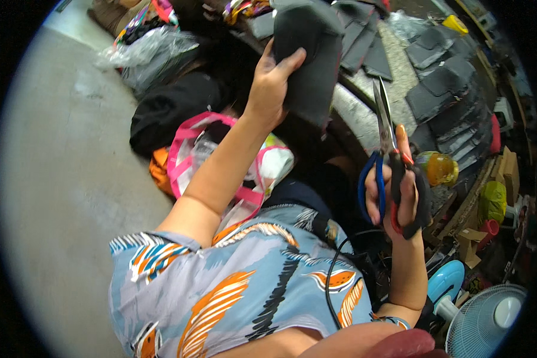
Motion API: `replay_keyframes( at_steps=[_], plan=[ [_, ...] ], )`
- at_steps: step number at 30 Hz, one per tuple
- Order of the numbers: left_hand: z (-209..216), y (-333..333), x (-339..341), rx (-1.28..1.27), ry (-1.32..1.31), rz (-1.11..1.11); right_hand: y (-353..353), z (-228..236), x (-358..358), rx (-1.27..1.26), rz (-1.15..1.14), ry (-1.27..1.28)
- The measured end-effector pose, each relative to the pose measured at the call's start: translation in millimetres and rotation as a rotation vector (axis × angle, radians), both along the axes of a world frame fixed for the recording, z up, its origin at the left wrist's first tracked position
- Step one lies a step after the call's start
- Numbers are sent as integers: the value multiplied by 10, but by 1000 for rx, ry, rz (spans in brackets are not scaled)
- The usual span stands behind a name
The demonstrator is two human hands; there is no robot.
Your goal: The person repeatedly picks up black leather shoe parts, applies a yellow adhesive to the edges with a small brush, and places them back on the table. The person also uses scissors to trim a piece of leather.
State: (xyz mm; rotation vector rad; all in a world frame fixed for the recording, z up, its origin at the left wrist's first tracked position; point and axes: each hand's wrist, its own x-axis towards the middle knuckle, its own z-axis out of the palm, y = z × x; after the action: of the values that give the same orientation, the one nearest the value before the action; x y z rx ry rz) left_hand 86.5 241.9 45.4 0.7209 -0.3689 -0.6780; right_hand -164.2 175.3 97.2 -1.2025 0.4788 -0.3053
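My left hand (267,86) is raised at the upper middle and grips a flat dark grey piece of sheet material (313,71) by its left side, the thumb lying across its face. The piece has a curved, pouch-like panel on top. On the right, my right hand (404,194) holds a pair of scissors (385,122) with blue, red and black handles, my fingers in the loops. The blades point away from me, slightly parted, with nothing between them. They are apart from the dark piece.
Stacks of similar dark pieces (447,89) lie on the worktable (355,110). A jar of yellowish liquid (440,168) stands right of the scissors. A pink-trimmed bag (182,146) and black bundle (173,107) lie left. A fan (486,322) stands lower right.
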Motion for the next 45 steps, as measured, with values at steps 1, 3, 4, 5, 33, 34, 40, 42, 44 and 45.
replay_keyframes(
  at_steps=[1,3,4,5,33,34,40,42,44,45],
  plan=[
    [14,12,-34,-29,-5,-35,-85,3,51,-73,-61,-21],
    [31,45,-61,27,46,-83,-302,13,181,-245,-123,21],
    [25,40,-76,36,102,-88,-371,29,218,-214,-127,-11],
    [22,22,-58,-48,80,-135,-419,41,265,-168,-133,-37],
    [21,-78,-96,-144,32,-121,271,156,208,342,65,-125],
    [15,-77,-99,-125,24,-114,246,152,189,318,44,-127],
    [-32,-85,-78,-85,18,-53,121,80,131,193,-8,-52],
    [-40,-83,-77,-56,5,-27,115,27,139,225,-38,-91],
    [-46,-73,-73,-10,-36,-3,37,-4,157,66,-62,-65],
    [-52,-63,-75,5,-44,-19,-28,-8,164,-21,-72,-59]
  ],
)
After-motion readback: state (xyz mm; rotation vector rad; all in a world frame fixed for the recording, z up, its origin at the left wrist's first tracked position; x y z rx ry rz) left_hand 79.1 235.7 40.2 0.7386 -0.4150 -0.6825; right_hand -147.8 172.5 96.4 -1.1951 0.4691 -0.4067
